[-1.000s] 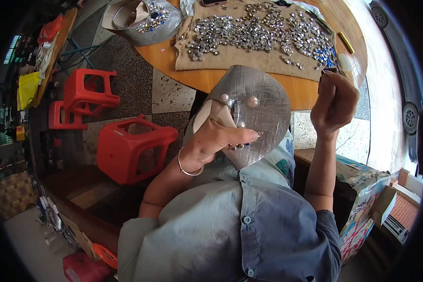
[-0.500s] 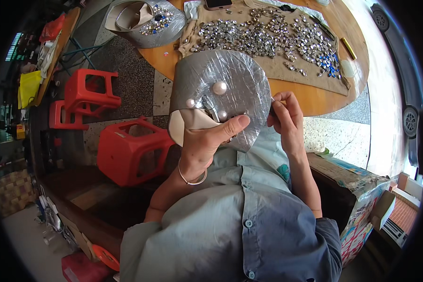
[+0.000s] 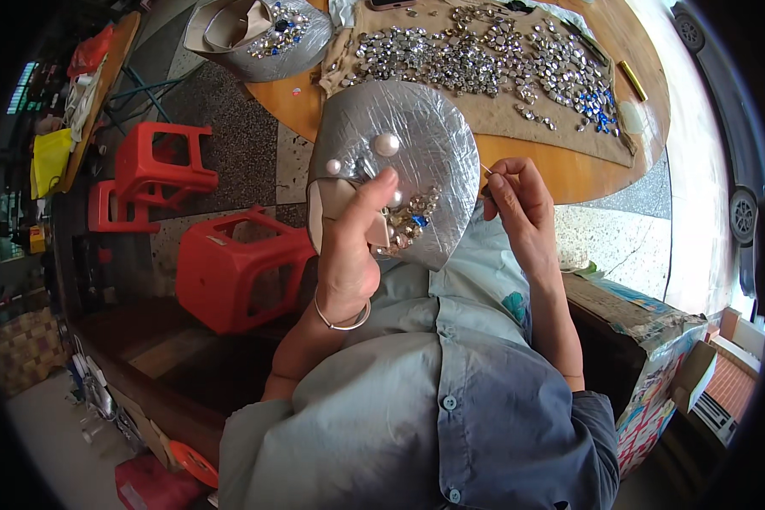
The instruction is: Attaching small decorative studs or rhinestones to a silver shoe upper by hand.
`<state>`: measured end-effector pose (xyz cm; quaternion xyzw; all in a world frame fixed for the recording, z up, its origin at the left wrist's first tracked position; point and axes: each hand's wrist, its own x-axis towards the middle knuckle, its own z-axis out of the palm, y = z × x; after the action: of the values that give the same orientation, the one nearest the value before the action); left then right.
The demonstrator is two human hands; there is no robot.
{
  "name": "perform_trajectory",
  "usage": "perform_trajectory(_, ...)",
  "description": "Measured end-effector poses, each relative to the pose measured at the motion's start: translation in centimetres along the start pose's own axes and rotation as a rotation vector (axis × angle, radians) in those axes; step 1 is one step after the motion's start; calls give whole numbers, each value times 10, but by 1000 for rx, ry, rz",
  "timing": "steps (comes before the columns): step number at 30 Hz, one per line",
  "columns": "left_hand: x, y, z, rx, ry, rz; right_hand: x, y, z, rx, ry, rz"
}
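I have the silver curved piece (image 3: 442, 136) up at the near edge of the wooden table (image 3: 586, 183), my left hand (image 3: 348, 246) holding it with the thumb laid across its face, the other fingers mostly hidden from my feed. My right hand (image 3: 525, 212), also on the table's near side, pinches a thin pale stick (image 3: 486, 169) between thumb and forefinger. A few pearls (image 3: 387, 144) and one cluster of gems (image 3: 418, 219) sit on it already; much of its face is bare, so I'd judge it part done, with plenty of loose stones (image 3: 459, 61) still unset on the table's cloth (image 3: 561, 144)
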<state>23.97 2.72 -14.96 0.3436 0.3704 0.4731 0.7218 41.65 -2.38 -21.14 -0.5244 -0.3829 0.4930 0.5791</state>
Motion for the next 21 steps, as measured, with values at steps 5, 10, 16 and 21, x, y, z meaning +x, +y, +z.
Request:
perform_trajectory(5, 7, -6, -12, 49, -31, -84, 1, 5, 3, -405, 106, -123)
perform_trajectory(10, 12, -16, -15, 44, -70, -40, 5, 12, -6, -485, 172, -151)
perform_trajectory(16, 3, -14, 9, 92, -87, 109, 5, 3, -18, -131, 44, -53)
perform_trajectory(21, 4, -20, 18, 130, -146, 14, -3, -12, -14, 198, -230, -43)
